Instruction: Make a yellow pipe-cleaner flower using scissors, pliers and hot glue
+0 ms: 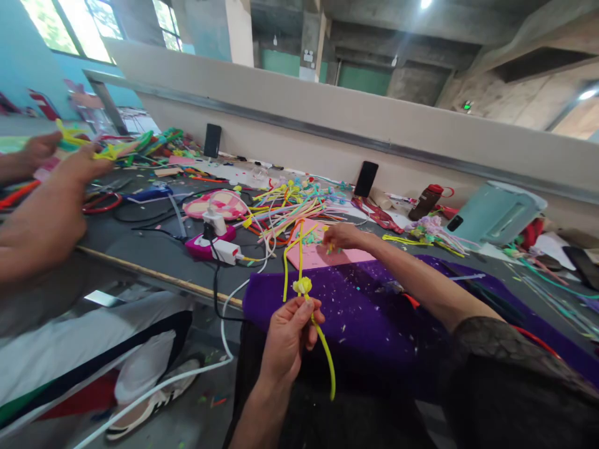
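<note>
My left hand (292, 330) pinches a yellow pipe-cleaner stem below a small yellow flower head (302, 285), over the near edge of a purple cloth (374, 305). The stem's tail curves down to the right of the hand. My right hand (344, 238) reaches over a pink sheet (311, 254), its fingers bent downward at small green and yellow bits. What lies between those fingertips is too small to make out. Two yellow strips (286, 268) stand above and beside the flower head.
A magenta power strip (210, 244) with white plugs and cables sits left of the cloth. Behind lies a pile of coloured pipe cleaners (292, 202). A co-worker's hands (60, 187) hold yellow pieces at the left. A brown bottle (425, 202) stands at the right.
</note>
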The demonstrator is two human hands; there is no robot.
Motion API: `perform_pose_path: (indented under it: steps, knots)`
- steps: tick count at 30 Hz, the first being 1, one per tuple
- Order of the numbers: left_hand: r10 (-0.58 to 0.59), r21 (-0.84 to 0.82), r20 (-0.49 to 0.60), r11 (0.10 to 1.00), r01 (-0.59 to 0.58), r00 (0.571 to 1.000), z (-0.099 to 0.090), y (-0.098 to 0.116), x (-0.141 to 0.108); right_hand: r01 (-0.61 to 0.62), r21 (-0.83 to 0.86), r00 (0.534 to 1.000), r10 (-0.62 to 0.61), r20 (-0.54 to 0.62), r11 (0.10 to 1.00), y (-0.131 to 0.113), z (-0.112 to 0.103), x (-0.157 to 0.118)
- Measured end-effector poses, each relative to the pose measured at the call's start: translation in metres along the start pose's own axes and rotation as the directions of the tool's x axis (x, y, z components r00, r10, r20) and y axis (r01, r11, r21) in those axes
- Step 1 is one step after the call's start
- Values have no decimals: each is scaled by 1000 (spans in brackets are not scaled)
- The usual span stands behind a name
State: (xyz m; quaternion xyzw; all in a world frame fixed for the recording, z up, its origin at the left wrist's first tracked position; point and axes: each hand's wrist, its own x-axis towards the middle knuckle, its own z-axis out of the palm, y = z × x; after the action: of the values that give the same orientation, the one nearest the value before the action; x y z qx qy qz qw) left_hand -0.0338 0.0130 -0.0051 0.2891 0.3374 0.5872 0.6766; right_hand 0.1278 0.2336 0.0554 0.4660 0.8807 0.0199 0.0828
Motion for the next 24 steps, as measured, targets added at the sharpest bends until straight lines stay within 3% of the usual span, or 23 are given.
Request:
perform_pose_path:
  steps: [7,19,24]
  knots:
    - [-3,8,10,1000,3,1000,2,-1,0,-151,1,983,151,-100,988,12,-18,-11]
    - [-18,-13,-2,1000,18,1000,0,-2,0,-252,-12,965,251,-78,968,13,0,16]
    - [-25,-10,-24,1000,25,999,-4,-3,0,-296,9,955,296,-14,955,9,4,33]
